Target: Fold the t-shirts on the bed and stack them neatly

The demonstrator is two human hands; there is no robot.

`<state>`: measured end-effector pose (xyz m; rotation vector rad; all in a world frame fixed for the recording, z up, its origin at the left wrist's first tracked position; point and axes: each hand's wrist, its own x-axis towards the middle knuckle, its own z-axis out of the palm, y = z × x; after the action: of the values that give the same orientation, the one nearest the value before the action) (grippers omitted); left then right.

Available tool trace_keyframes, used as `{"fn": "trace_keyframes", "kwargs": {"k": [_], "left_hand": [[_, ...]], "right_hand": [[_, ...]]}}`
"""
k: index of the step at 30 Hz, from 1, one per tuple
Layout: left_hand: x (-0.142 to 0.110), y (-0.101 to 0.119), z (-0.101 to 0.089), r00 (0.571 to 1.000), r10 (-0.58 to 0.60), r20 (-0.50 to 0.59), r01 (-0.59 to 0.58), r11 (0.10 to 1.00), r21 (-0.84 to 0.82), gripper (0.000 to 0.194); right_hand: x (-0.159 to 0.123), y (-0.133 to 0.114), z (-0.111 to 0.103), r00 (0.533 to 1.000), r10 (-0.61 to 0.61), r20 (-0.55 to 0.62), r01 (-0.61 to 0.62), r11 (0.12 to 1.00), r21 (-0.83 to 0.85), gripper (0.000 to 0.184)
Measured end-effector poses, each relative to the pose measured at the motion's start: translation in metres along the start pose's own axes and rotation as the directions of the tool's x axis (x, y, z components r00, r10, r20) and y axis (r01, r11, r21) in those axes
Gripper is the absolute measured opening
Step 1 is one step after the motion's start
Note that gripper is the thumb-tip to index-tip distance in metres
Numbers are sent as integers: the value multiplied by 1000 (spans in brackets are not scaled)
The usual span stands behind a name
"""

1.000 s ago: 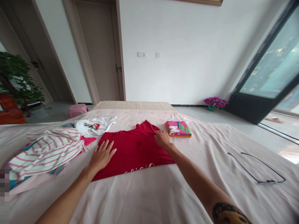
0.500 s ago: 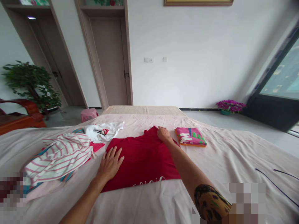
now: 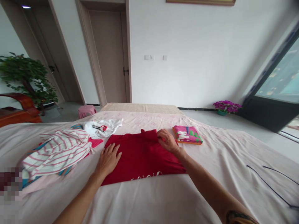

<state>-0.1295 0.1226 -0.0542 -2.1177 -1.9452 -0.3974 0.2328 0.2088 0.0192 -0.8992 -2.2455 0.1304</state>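
A red shirt (image 3: 137,155) lies folded over on the pale sheet, with white lettering along its near edge. My left hand (image 3: 108,158) rests flat on the shirt's left side, fingers spread. At the far edge, my right hand (image 3: 167,141) has its fingers curled in, pinching the red cloth near the collar. Just beyond that hand is a folded pink garment (image 3: 188,134) with coloured letters and an orange layer beneath it.
To the left are a heaped striped garment (image 3: 58,152) and a white printed shirt (image 3: 100,128). Dark cords or thin straps (image 3: 268,183) lie at the right on the pale sheet (image 3: 217,174). A pink stool (image 3: 86,111) stands past the far left edge.
My right hand has turned and curled its fingers, drawing the collar cloth slightly nearer. My left hand stays flat on the shirt. The view has shifted a little.
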Motion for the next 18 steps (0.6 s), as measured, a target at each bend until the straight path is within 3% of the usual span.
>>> {"fn": "trace_keyframes", "kwargs": {"k": [1, 3, 5, 7, 10, 13, 15, 18], "left_hand": [[0, 0, 0, 1000, -3, -12, 3, 1000, -11, 49], [1, 0, 0, 999, -7, -32, 6, 999, -47, 47], [2, -1, 0, 998, -2, -55, -4, 993, -118, 46], [5, -4, -1, 996, -24, -81, 7, 977, -213, 44], [15, -15, -1, 986, -148, -79, 116, 942, -316, 43], [34, -31, 0, 970, -240, -43, 216, 929, -301, 43], [49, -40, 2, 971, -237, -20, 225, 942, -251, 45], [69, -51, 4, 980, -196, 26, 198, 960, -199, 50]], "right_hand": [[-15, -6, -6, 998, -47, 30, 46, 998, 32, 30], [-43, -12, -14, 1000, 22, 2, -22, 999, 41, 35], [-64, -14, -17, 976, 211, -63, -210, 978, 16, 35], [-76, -14, -18, 917, 393, -70, -395, 918, -23, 33], [-79, -19, -17, 820, 572, -25, -570, 812, -123, 32], [-72, -30, -18, 742, 670, -21, -661, 727, -186, 41], [-65, -38, -17, 719, 695, -7, -681, 702, -209, 52], [-54, -42, -12, 723, 690, 47, -660, 709, -248, 60]]}}
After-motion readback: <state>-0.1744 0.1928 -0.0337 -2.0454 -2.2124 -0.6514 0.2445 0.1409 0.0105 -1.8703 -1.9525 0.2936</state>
